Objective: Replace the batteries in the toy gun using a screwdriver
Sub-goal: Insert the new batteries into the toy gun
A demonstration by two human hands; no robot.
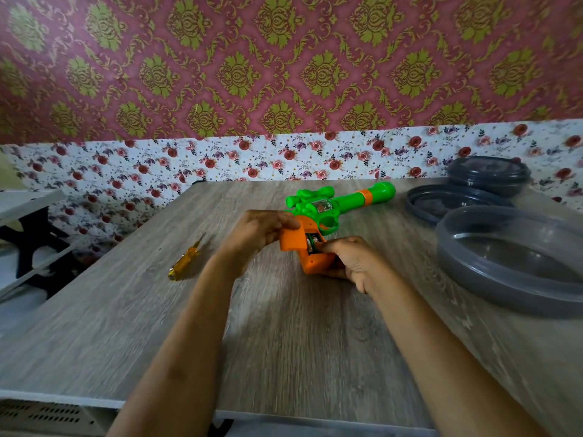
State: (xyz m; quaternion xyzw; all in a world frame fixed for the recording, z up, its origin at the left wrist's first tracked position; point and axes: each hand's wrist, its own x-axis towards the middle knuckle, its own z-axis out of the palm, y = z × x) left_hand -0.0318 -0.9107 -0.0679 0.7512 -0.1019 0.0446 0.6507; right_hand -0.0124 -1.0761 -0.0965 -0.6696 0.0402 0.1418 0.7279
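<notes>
Toy gun (328, 209) lies on its side past the middle of the surface (284, 342), toward the far edge. The barrel aims at the far right corner and the orange handle (315, 263) is turned toward the person, so the open battery bay (313, 245) faces up. Left hand (258, 230): fingers curled round the top of the handle and the orange cover (291, 241), which sits lifted off the bay; likely pinning the gun flat and keeping the cover clear. Right hand (353, 263): cupped round the butt, one fingertip dug into the bay against the batteries (308, 246). Prying out or seating, can't tell. Screwdriver (184, 261) parked near the left edge, within reach; screw apparently out. Grey tubs (511, 263) and lids sit along the right edge.
</notes>
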